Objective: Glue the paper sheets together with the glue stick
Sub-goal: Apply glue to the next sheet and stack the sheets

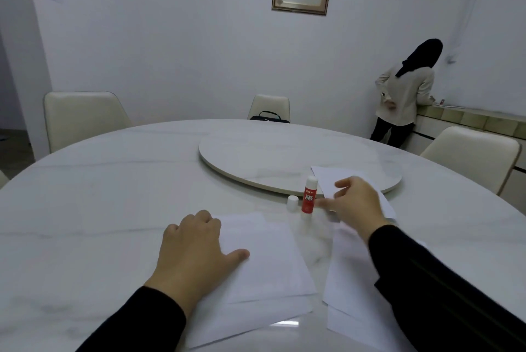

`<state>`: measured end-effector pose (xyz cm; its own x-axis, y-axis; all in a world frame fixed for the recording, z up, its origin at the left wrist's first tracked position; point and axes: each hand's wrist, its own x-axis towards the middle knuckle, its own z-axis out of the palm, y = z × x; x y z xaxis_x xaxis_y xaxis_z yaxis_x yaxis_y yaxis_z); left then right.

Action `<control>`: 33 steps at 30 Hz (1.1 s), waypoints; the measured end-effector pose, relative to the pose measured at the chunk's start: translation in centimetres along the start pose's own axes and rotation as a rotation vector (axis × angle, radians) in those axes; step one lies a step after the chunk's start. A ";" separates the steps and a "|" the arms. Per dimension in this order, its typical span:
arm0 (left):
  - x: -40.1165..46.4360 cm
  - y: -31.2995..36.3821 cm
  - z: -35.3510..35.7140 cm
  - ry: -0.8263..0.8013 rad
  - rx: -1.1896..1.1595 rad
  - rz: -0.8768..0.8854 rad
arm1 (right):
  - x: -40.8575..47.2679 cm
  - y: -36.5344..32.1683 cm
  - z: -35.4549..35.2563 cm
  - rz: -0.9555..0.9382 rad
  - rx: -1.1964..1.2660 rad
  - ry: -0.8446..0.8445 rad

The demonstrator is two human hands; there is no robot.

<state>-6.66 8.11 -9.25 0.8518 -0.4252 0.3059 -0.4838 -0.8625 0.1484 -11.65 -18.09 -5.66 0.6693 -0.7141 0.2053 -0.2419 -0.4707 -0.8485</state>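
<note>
A red-and-white glue stick [308, 199] stands upright on the marble table, its white cap [292, 203] off and just to its left. My right hand [355, 205] hovers beside the stick, fingers spread, one fingertip almost at its label; it is blurred and holds nothing. Behind it a white sheet [333, 176] lies partly on the turntable. My left hand [196, 249] rests on the left edge of a stack of white sheets [264, 266] in front of me, thumb spread out on the paper. More sheets [347, 280] lie under my right forearm.
A round marble turntable [270, 158] sits at the middle of the round table [99, 195]. Cream chairs [79, 115] stand around it, one at the back with a dark bag [269, 118]. A person [404, 95] stands at a counter at the back right.
</note>
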 end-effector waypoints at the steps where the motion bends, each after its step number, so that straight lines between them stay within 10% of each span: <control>1: 0.0 0.0 0.0 0.008 -0.001 -0.007 | 0.0 -0.1 -1.7 -0.002 -0.066 0.020; 7: 0.0 0.7 0.1 0.022 0.002 0.011 | -2.6 3.9 -9.9 0.130 -0.894 -0.456; 26: -0.2 1.2 0.8 0.150 -0.105 0.070 | -6.3 6.1 -13.0 -0.140 -0.835 0.074; 33: 0.5 0.2 0.1 0.284 -0.520 -0.087 | -6.1 3.5 -16.1 -0.236 -0.462 0.003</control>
<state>-6.28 7.71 -9.18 0.8406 -0.2070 0.5005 -0.5101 -0.6131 0.6032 -27.89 -23.73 -2.04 0.7415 -0.5616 0.3671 -0.3698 -0.7986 -0.4748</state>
